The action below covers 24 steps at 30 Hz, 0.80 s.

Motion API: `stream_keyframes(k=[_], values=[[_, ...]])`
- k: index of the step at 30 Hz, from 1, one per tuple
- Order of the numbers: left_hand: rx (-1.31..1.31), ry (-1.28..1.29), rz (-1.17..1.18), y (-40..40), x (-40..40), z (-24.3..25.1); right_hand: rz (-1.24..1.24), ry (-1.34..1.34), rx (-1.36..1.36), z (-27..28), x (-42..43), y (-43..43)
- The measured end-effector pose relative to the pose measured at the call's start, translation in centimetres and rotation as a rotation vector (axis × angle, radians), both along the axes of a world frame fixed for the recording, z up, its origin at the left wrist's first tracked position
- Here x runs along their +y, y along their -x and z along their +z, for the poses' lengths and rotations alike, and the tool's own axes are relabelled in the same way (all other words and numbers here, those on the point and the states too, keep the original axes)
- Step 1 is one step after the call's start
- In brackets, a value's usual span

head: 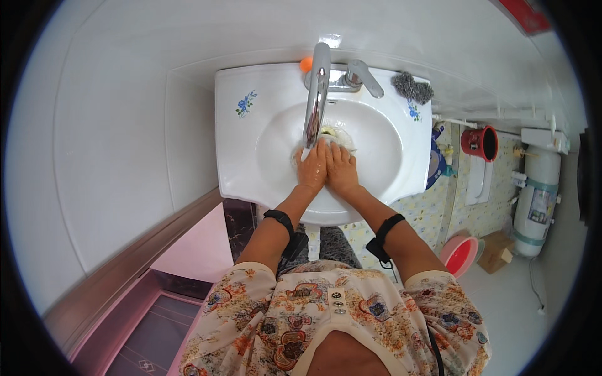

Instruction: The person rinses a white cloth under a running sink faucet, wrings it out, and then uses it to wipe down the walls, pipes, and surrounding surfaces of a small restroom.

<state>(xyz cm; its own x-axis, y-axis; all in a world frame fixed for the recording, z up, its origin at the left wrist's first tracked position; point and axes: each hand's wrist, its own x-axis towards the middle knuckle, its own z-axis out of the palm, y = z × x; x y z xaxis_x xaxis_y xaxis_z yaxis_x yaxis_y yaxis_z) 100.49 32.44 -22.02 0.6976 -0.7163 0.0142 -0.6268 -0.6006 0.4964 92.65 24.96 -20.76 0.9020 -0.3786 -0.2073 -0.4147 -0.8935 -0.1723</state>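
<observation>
My left hand and my right hand are side by side, low in the white basin, below the spout of a chrome faucet. Water beads shine on the back of the left one. Just past the fingertips lies a wet, pale thing with a yellowish-green part; its kind is unclear. The fingers of both hands touch or overlap its near edge, and whether they grip it is hidden. The faucet's lever stands right of the spout.
A steel-wool scourer sits at the sink's back right corner, an orange ball-like object behind the spout. To the right are a red bin, a pink basin, a cardboard box and a white water heater. A wall borders the left.
</observation>
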Motion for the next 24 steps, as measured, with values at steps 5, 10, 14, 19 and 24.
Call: stream_keyframes(k=[5,10,14,19,24], values=[[-0.098,0.059,-0.061,-3.7,-3.2,-2.3,0.034,0.002,0.063,-2.0,-3.4,-3.6],[-0.208,0.106,-0.052,-4.0,-3.8,-2.7,0.089,-0.158,0.143,-2.1,-5.9,-4.9],[0.113,0.132,0.085,-4.4,-3.3,-2.6,0.107,-0.274,0.044,0.5,-6.4,-6.1],[0.283,0.256,0.387,-0.6,-1.2,-1.0,-0.183,-0.93,-0.102,-0.3,-9.8,-2.8],[1.387,0.621,0.965,-1.8,0.1,3.0,-0.361,-0.97,-0.399,2.1,-3.9,-2.9]])
